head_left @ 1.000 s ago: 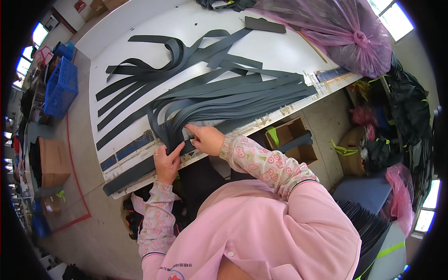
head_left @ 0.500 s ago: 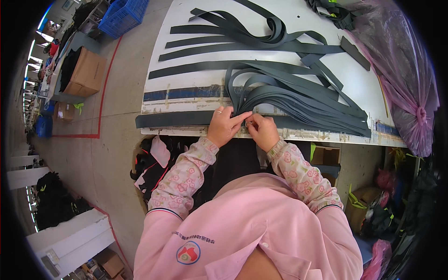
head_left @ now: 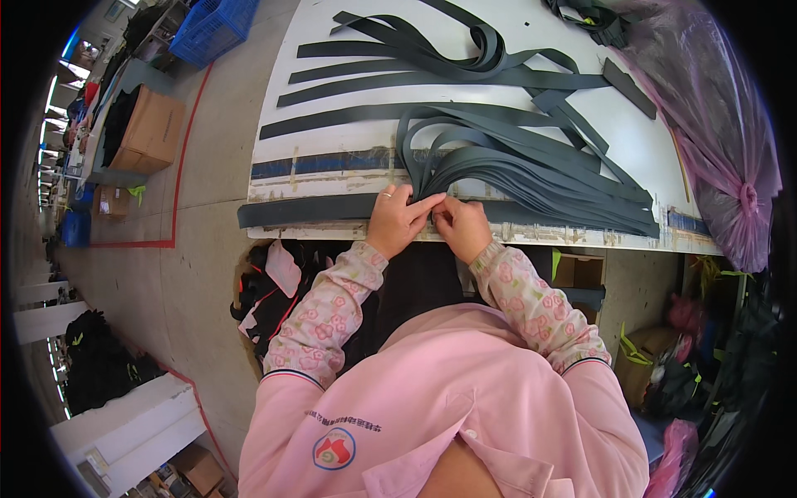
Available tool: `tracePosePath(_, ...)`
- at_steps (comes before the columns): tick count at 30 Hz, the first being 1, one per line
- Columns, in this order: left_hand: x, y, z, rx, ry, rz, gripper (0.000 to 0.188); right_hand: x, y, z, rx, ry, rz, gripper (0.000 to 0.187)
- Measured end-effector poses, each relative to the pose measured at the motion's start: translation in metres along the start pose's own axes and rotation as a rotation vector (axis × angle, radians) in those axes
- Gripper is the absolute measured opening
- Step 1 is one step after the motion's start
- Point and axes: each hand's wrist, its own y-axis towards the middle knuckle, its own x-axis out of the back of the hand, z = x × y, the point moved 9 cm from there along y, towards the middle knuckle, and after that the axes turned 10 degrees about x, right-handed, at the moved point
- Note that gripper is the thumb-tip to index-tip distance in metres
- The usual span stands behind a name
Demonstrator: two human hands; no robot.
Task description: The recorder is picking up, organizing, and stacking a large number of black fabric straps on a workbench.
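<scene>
A thick bundle of dark grey-green flat straps point(head_left: 515, 178) lies folded near the table's front edge, its ends fanned to the right. My left hand point(head_left: 397, 219) closes around the gathered straps at the bundle's left end, a ring on one finger. Tight beside it, my right hand point(head_left: 462, 227) has its thumb and fingers pinched together against the gathered part; what they pinch is too small to make out. A single strap point(head_left: 303, 209) runs along the front edge and passes behind both hands.
More loose straps point(head_left: 357, 83) lie across the white table point(head_left: 286, 178), one curled. A tied purple plastic bag point(head_left: 714, 141) hangs at the right end. Dark fabric pieces point(head_left: 270, 290) sit below the table. A blue crate point(head_left: 212, 31) and a cardboard box point(head_left: 148, 129) stand left.
The view has shifted slightly, and the table appears a little higher. My right hand has moved slightly left and down at the gathered straps; my left hand keeps its hold.
</scene>
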Motion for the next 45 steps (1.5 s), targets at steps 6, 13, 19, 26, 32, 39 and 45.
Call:
tracePosePath(6, 0.004, 0.002, -0.006, -0.032, 0.004, -0.024, 0.045, 0.028, -0.012, -0.021, -0.187, 0.257, 0.085, 0.011)
tracePosePath(13, 0.003, 0.002, -0.005, -0.025, -0.015, 0.018, 0.043, 0.137, -0.058, -0.094, -0.294, 0.202, -0.076, 0.011)
tracePosePath(19, 0.0, 0.001, -0.004, -0.013, -0.019, 0.089, 0.045, 0.16, -0.073, -0.085, -0.217, -0.011, -0.059, 0.01)
tracePosePath(26, -0.001, 0.003, -0.006, -0.011, -0.007, 0.105, 0.054, 0.159, -0.077, -0.086, -0.202, -0.037, -0.079, 0.008)
tracePosePath(32, -0.001, 0.001, -0.005, -0.016, -0.007, 0.083, 0.055, 0.161, -0.073, -0.08, -0.209, -0.056, -0.09, 0.008)
tracePosePath(39, -0.002, 0.002, -0.005, -0.012, -0.004, 0.085, 0.055, 0.16, -0.073, -0.082, -0.193, -0.1, -0.1, 0.008)
tracePosePath(45, -0.001, 0.0, -0.005, -0.012, 0.001, 0.071, 0.054, 0.159, -0.08, -0.1, -0.269, 0.046, 0.006, 0.009)
